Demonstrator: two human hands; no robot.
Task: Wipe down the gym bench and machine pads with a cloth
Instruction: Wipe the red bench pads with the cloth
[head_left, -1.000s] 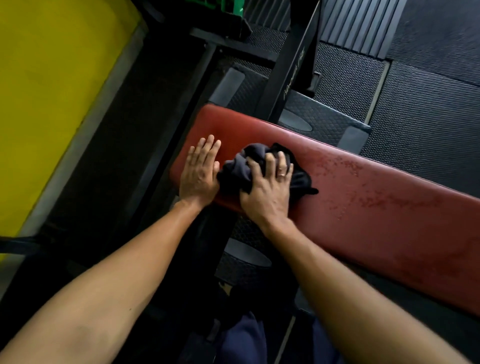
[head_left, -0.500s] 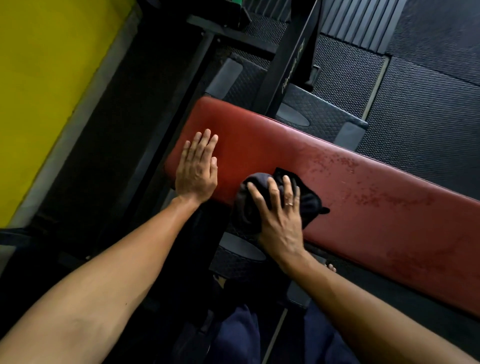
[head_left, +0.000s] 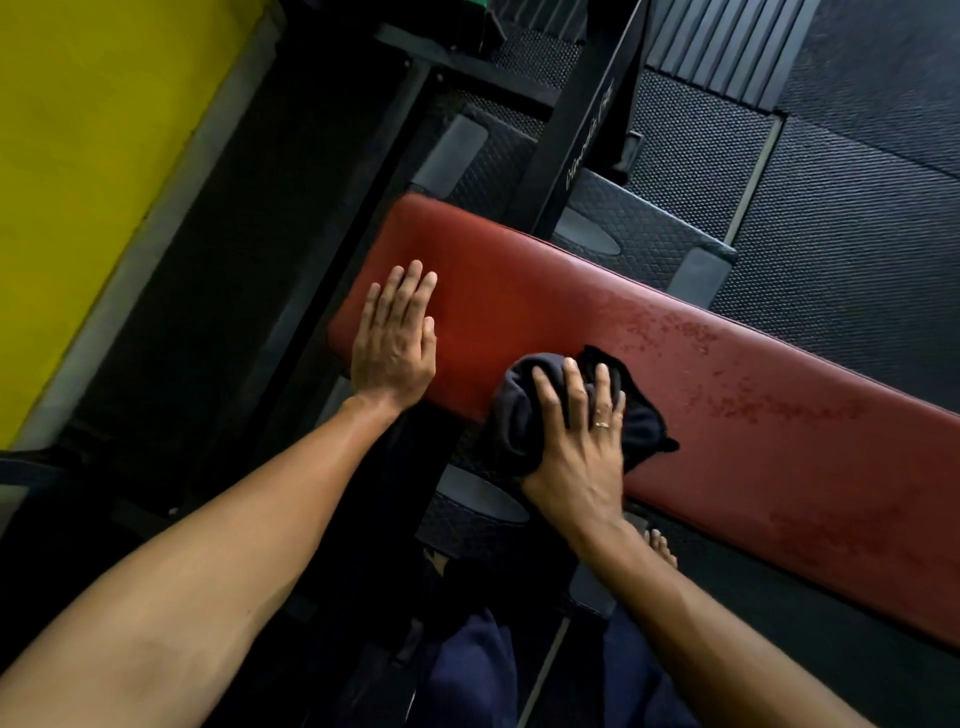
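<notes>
my left hand (head_left: 395, 348) lay flat on the bench (head_left: 753, 395) near its left end. my right hand (head_left: 582, 441) pressed the cloth (head_left: 524, 410) onto the near edge, right of the left hand. a post (head_left: 576, 130) rose behind the bench.

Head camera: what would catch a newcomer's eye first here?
The long red bench pad running diagonally across the middle, speckled with marks toward the right. The right hand presses a dark cloth at its near edge, while the left hand lies flat near its left end. A yellow wall fills the upper left.
</notes>
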